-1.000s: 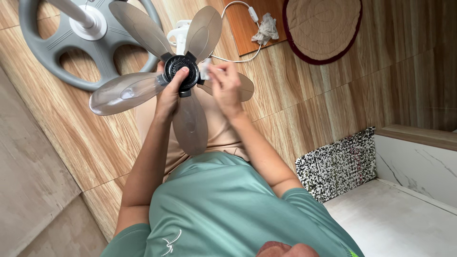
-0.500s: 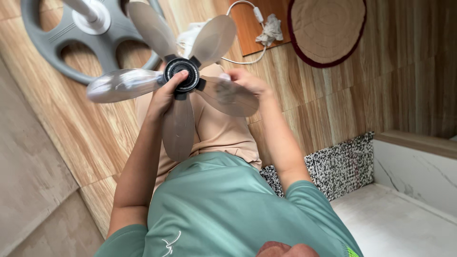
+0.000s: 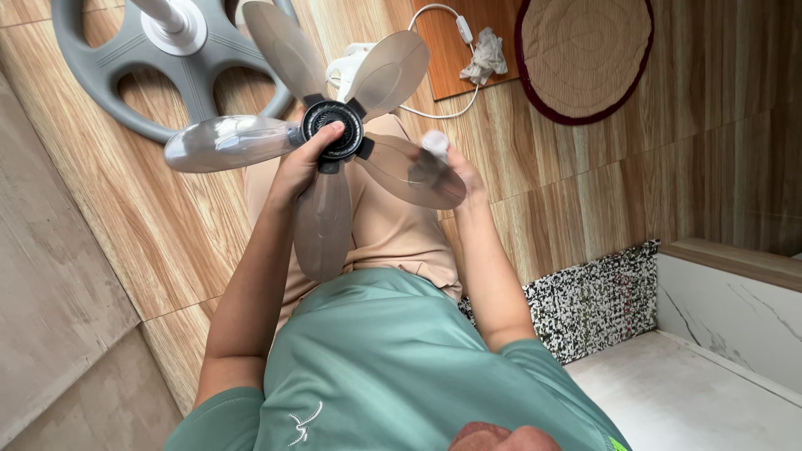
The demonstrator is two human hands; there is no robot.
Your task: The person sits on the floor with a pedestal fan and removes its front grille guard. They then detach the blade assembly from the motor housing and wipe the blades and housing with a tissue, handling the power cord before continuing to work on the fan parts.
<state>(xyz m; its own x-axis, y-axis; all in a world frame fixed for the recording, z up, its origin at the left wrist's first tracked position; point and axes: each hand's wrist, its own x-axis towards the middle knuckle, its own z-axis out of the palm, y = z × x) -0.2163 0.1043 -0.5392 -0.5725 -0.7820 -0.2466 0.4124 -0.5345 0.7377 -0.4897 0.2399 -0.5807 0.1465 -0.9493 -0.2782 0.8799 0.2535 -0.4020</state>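
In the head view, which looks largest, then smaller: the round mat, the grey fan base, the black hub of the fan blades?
1. Grey fan base, though cut off by the frame edge.
2. Round mat, also cut off, so these two are close.
3. Black hub, clearly smallest, though nearest the camera.

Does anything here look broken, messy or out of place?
Yes: the fan blade assembly is off its fan, held by the left hand at the hub. The grey fan base lies on the floor, with a white cord and crumpled cloth loose nearby.

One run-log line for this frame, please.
left hand: grips black hub of fan blade | right hand: presses white cloth on one blade | round fan base on wood floor
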